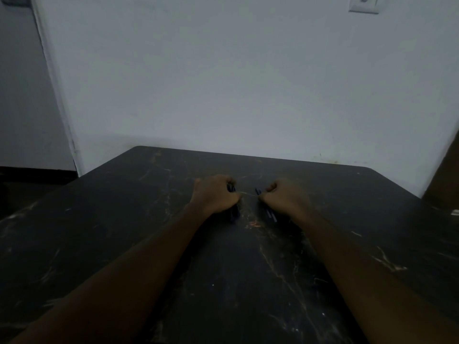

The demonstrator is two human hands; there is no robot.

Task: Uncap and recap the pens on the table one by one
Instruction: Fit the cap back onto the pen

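Note:
Both of my fists rest on the dark marbled table, a short gap apart. My left hand is closed around dark blue pens; their ends stick out below the fist and a tip shows above it. My right hand is closed on another blue pen, its barrel slanting down out of the fist and a short blue end poking out toward the left. The dim light hides whether caps are on or off.
A pale wall stands right behind the table's far edge, with a light switch high on the right. A brown panel leans at the right edge. A small white object lies at the table's right side.

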